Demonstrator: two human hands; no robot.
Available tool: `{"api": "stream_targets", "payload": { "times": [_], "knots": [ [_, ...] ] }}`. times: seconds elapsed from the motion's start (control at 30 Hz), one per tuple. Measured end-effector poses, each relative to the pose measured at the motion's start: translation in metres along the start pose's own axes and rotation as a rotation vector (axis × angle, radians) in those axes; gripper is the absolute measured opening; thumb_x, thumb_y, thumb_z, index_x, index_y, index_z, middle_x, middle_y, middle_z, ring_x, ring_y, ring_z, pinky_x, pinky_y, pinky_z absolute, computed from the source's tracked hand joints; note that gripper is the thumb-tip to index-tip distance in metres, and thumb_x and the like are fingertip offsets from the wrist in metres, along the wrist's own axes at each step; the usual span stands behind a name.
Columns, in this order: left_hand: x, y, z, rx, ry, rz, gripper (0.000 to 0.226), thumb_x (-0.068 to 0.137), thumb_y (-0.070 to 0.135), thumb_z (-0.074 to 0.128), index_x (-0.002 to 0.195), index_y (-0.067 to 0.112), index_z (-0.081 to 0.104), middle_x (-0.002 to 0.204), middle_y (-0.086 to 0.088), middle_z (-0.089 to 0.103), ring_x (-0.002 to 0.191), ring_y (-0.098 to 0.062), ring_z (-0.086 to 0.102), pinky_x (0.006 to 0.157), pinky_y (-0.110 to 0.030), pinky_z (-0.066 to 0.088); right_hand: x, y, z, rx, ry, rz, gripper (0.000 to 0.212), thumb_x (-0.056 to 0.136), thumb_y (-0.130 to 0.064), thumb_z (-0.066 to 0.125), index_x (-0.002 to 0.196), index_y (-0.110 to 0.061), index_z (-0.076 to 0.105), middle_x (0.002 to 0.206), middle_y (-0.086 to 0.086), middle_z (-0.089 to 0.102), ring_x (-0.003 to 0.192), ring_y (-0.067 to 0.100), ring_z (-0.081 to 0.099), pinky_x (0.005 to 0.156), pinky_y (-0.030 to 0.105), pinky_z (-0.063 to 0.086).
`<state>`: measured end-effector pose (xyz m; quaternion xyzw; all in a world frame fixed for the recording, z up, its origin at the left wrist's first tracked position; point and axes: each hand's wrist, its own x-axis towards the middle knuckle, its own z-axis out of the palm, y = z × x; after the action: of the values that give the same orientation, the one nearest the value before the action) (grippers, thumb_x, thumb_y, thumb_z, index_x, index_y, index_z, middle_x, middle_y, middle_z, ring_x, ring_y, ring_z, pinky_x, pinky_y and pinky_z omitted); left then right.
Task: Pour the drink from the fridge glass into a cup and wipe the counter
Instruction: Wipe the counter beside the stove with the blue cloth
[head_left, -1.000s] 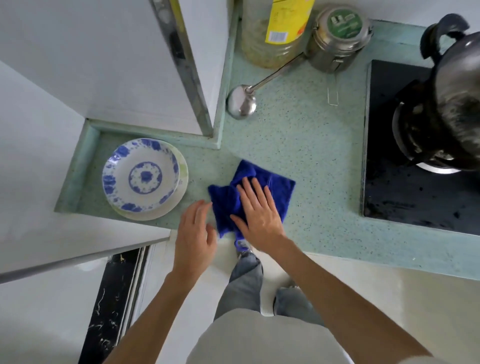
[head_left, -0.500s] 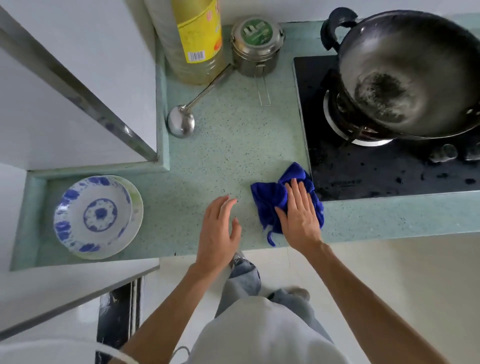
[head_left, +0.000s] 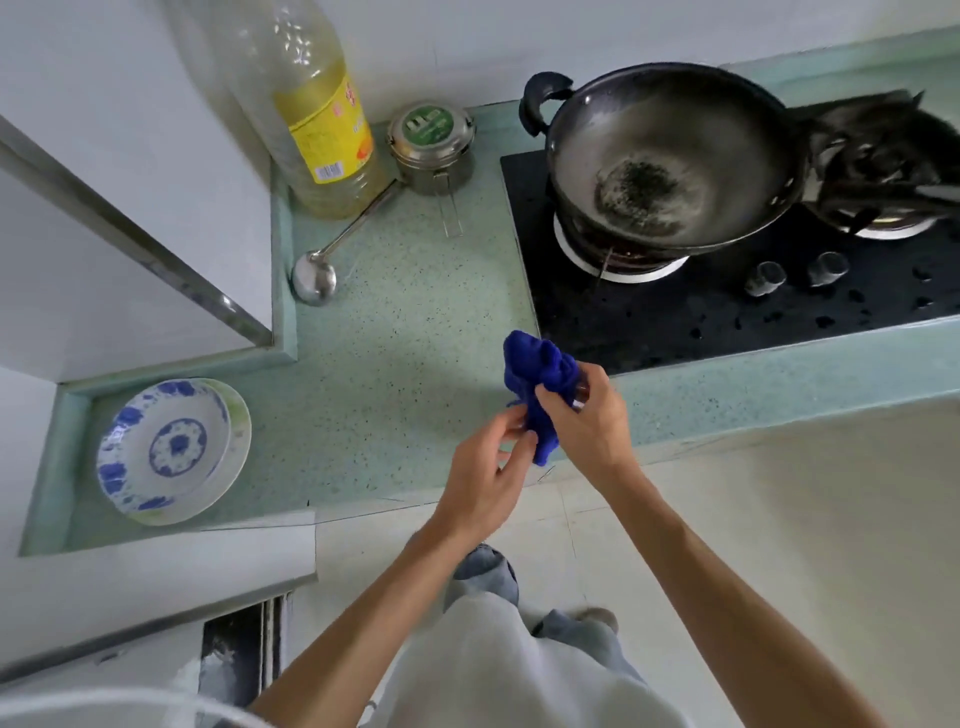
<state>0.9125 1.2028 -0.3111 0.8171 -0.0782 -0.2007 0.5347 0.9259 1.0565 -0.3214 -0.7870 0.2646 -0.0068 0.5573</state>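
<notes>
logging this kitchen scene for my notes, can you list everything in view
blue cloth: 1, blue, bunched, held over the counter's front edge
counter: 1, speckled green, runs left to right
plates: 2 stacked, blue-and-white on top, counter's left end
oil bottle: 1, clear with yellow oil, back corner
metal tin: 1, steel with green lid, beside the bottle
ladle: 1, steel, lying in front of the bottle
wok: 1, dark, on the stove's left burner
stove: 1, black, right side
knobs: 2, grey, in front of the wok
hands: left hand pinches the cloth's lower end; right hand grips its middle
</notes>
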Motion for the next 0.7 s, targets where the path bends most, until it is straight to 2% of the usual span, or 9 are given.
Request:
{"api": "stream_targets", "payload": {
  "times": [0.1,0.2,0.27,0.33,0.4,0.47,0.53,0.6,0.7],
  "knots": [
    [-0.008,0.029,0.036,0.060,-0.064,0.118,0.049,0.091,0.020,0.068,0.137,0.024,0.051,0.121,0.012,0.066,0.109,0.001,0.061,0.090,-0.013,0.048,-0.024,-0.005,-0.044,0.161,0.048,0.013,0.044,0.080,-0.029,0.077,0.116,-0.018,0.055,0.105,-0.008,0.065,0.097,0.005,0.063,0.076,0.020,0.053],
    [-0.015,0.053,0.076,0.069,-0.087,0.186,0.065,0.080,0.021,0.079,0.137,0.027,0.049,0.125,0.011,0.063,0.115,-0.003,0.062,0.094,-0.017,0.051,-0.047,-0.003,-0.096,0.287,0.077,0.043,0.053,0.076,-0.037,0.081,0.117,-0.019,0.054,0.107,-0.006,0.068,0.097,0.007,0.068,0.079,0.026,0.057],
    [-0.020,0.071,0.106,0.079,-0.076,0.202,0.057,0.081,0.017,0.078,0.131,0.027,0.053,0.119,0.010,0.066,0.109,-0.006,0.065,0.089,-0.019,0.053,-0.061,0.006,-0.137,0.354,0.090,0.045,0.053,0.078,-0.035,0.080,0.121,-0.021,0.053,0.109,-0.002,0.069,0.097,0.009,0.069,0.080,0.027,0.058],
    [-0.021,0.089,0.133,0.090,-0.083,0.215,0.044,0.085,0.009,0.072,0.125,0.022,0.058,0.108,0.010,0.070,0.099,-0.004,0.067,0.082,-0.014,0.051,-0.073,0.017,-0.178,0.386,0.112,0.034,0.057,0.080,-0.033,0.078,0.128,-0.027,0.048,0.109,-0.001,0.068,0.095,0.009,0.070,0.079,0.027,0.058],
    [-0.019,0.109,0.159,0.112,-0.140,0.247,0.040,0.088,0.005,0.066,0.125,0.020,0.060,0.105,0.011,0.072,0.097,-0.002,0.067,0.081,-0.011,0.050,-0.082,0.028,-0.218,0.380,0.157,0.005,0.055,0.083,-0.030,0.076,0.130,-0.032,0.047,0.105,0.001,0.068,0.093,0.013,0.070,0.081,0.034,0.060],
    [-0.015,0.131,0.186,0.136,-0.210,0.297,0.040,0.090,0.006,0.064,0.127,0.020,0.060,0.106,0.010,0.072,0.097,-0.003,0.067,0.082,-0.012,0.051,-0.088,0.039,-0.257,0.372,0.225,-0.021,0.042,0.084,-0.026,0.075,0.121,-0.030,0.055,0.097,0.007,0.070,0.089,0.022,0.071,0.082,0.046,0.059],
    [-0.009,0.154,0.214,0.146,-0.269,0.349,0.040,0.091,0.006,0.062,0.128,0.020,0.060,0.108,0.009,0.072,0.098,-0.003,0.067,0.082,-0.011,0.051,-0.091,0.049,-0.293,0.382,0.303,-0.028,0.034,0.083,-0.026,0.076,0.113,-0.027,0.059,0.090,0.008,0.073,0.085,0.025,0.072,0.080,0.051,0.059],
    [0.000,0.176,0.244,0.146,-0.311,0.402,0.042,0.092,0.007,0.062,0.132,0.020,0.058,0.114,0.008,0.071,0.102,-0.003,0.066,0.084,-0.014,0.052,-0.091,0.061,-0.328,0.360,0.393,-0.024,0.031,0.082,-0.027,0.075,0.108,-0.029,0.059,0.084,0.004,0.074,0.078,0.021,0.072,0.077,0.045,0.060],
    [0.019,0.208,0.293,0.169,-0.381,0.482,0.046,0.092,0.008,0.064,0.133,0.025,0.051,0.103,0.012,0.070,0.091,-0.001,0.066,0.077,-0.014,0.051,-0.089,0.078,-0.379,0.284,0.534,-0.023,0.026,0.084,-0.027,0.073,0.104,-0.030,0.057,0.079,-0.002,0.075,0.068,0.012,0.070,0.060,0.022,0.054]
  ]
}}
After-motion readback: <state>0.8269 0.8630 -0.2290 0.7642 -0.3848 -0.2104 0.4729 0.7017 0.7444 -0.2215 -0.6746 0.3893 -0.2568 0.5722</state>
